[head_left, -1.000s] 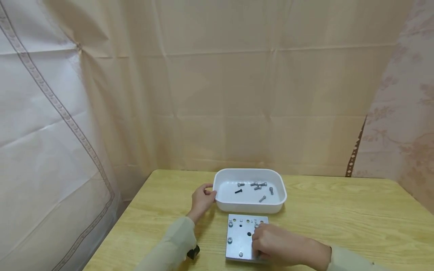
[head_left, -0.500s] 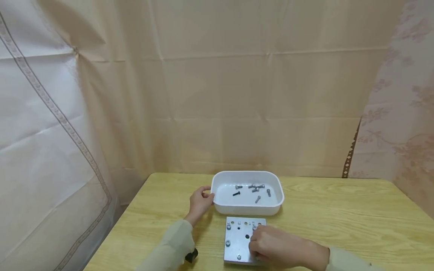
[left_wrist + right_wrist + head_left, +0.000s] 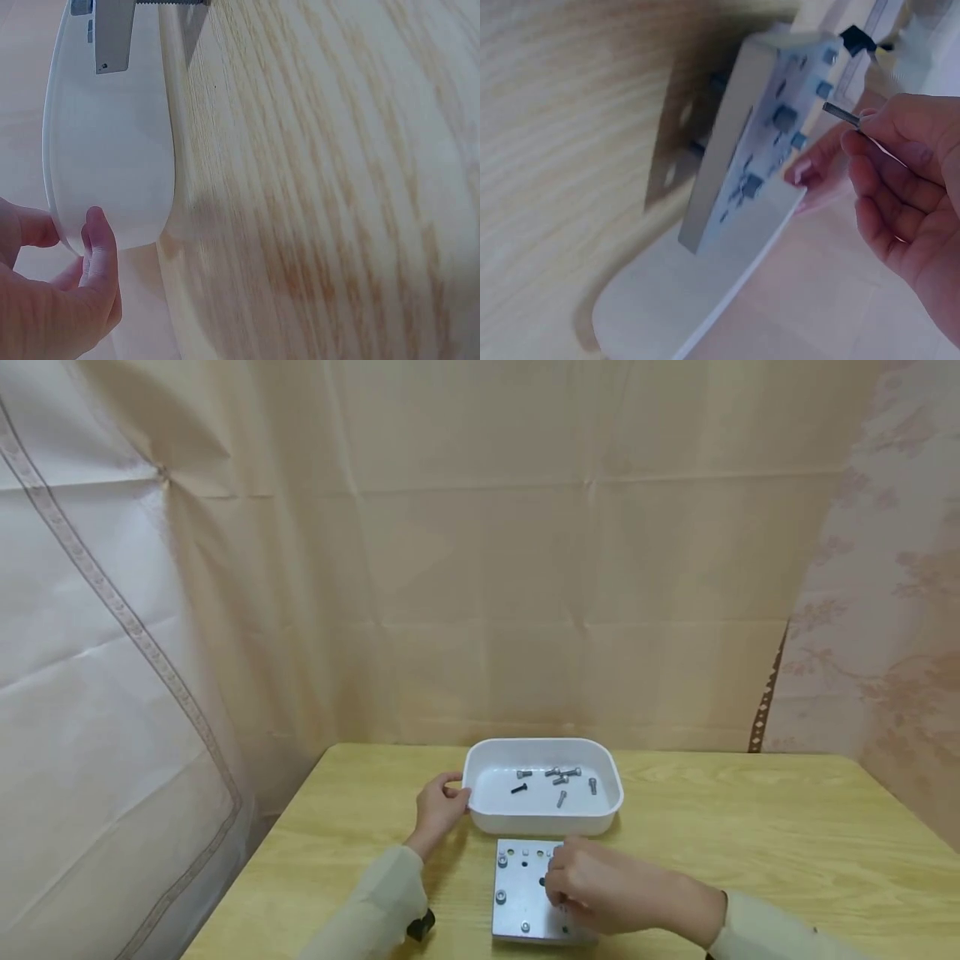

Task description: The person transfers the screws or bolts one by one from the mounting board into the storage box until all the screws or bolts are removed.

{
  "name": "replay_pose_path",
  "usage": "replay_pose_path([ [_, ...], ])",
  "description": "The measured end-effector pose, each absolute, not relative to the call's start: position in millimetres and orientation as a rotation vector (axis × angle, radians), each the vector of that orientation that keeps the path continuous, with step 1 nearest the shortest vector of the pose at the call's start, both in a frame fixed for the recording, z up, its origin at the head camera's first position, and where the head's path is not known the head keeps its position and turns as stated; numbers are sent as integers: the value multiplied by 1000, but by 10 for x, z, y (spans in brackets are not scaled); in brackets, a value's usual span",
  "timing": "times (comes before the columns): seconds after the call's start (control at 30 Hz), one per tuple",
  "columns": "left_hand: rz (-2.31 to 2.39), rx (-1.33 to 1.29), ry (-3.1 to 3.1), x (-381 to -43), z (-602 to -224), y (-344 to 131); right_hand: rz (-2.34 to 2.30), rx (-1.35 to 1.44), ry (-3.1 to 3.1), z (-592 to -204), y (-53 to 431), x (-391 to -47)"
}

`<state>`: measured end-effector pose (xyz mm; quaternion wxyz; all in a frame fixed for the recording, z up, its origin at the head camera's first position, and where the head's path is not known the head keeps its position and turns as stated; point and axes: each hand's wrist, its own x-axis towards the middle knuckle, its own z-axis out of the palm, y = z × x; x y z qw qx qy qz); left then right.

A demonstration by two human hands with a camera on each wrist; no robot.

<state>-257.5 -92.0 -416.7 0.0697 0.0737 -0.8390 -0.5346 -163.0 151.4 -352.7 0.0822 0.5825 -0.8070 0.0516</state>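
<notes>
My left hand point(image 3: 440, 810) holds the left rim of a white plastic tray point(image 3: 542, 825), thumb and fingers on either side of the wall. Several silver socket-head bolts and one black bolt point(image 3: 519, 789) lie in the tray. In front of it sits a silver metal plate point(image 3: 513, 910) with several holes and bolts set in it; bolt shanks poke out underneath in the right wrist view. Over the plate's right half is my right hand point(image 3: 600, 887). Its thumb and index finger pinch a small grey screw point(image 3: 840, 114), held apart from the plate's top face.
The wooden table point(image 3: 720, 835) extends to both sides of the tray and plate. Beige cloth point(image 3: 480, 610) hangs behind its far edge. A small black object point(image 3: 422, 925) shows at the left sleeve.
My right hand has risen from the plate's lower right area and shifted slightly away from me, uncovering a spot near the lower right corner. My left hand stays on the tray. The whole view drifts slightly.
</notes>
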Motion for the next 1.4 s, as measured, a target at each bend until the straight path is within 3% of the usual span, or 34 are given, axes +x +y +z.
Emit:
replay_pose_path([
  [0.43, -1598, 195, -2501, -2558, -4202, -928, 189, 1526, -2347, -3485, 1540, -2054],
  [1.4, -1609, 169, -2477, -2583, -4211, -928, 265, 1423, -2555, -3432, 1556, -2858],
])
